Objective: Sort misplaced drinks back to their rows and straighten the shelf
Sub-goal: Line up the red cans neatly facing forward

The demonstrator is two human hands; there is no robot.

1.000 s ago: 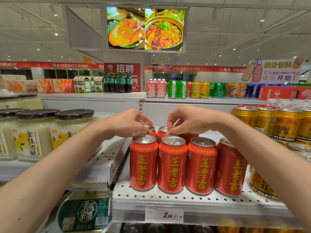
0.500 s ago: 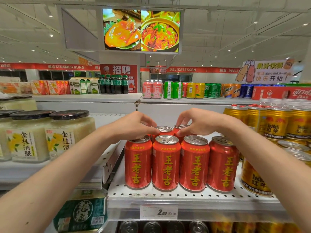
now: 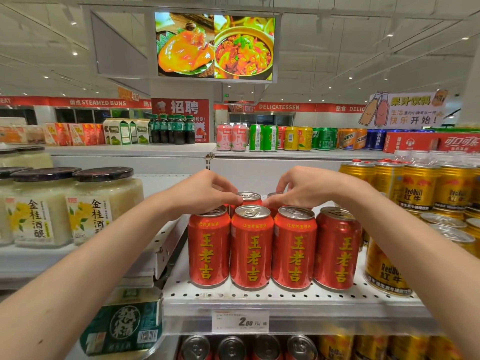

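Where the white perforated shelf (image 3: 259,294) meets its front edge, four red cans (image 3: 251,246) with yellow characters stand upright side by side. Two more show behind. Left hand (image 3: 205,194) and right hand (image 3: 306,188) each pinch a back can's rim with curled fingers.

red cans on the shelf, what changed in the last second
Little changed. Both hands, left hand and right hand, stay curled over the tops of the second-row red herbal-tea cans, which seem drawn slightly forward. The four front-row red cans and gold energy-drink cans kept their places.
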